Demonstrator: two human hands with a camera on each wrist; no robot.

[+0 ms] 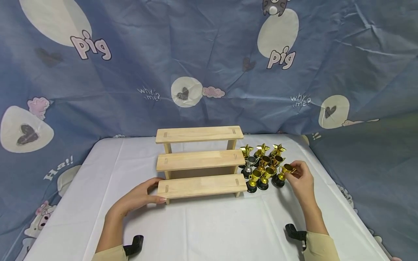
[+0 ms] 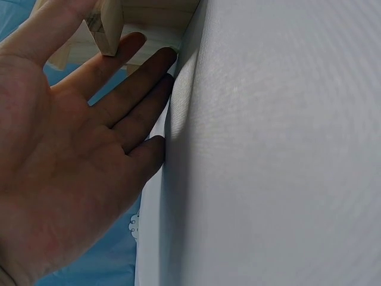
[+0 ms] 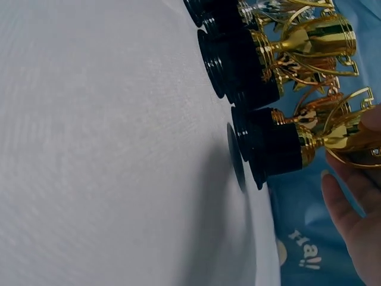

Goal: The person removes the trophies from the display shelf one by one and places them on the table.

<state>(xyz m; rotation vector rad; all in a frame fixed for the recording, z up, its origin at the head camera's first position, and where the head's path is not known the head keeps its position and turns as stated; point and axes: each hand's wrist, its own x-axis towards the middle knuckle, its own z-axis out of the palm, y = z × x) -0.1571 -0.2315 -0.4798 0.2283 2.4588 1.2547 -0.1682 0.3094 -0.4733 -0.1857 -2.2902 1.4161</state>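
Observation:
A three-step wooden display stand [image 1: 202,185] stands on the white cloth. At the left end of its lowest step is my left hand [image 1: 140,195], thumb at the front and fingers behind. In the left wrist view, the left hand [image 2: 89,137] has its thumb and index finger on either side of a wooden end piece [image 2: 106,27]; the other fingers extend near the cloth. My right hand [image 1: 302,181] pinches a gold trophy cup [image 1: 283,174] with a black base by its cup. In the right wrist view, this gold trophy [image 3: 286,146] is sideways in the picture; whether its base touches the cloth is unclear.
Several small trophies [image 1: 263,165], gold, silver and bronze-coloured, stand close together right of the stand. Gold star trophies [image 1: 278,149] form the back row. The white-covered table [image 1: 222,228] meets a blue printed curtain [image 1: 137,112] behind and at the sides.

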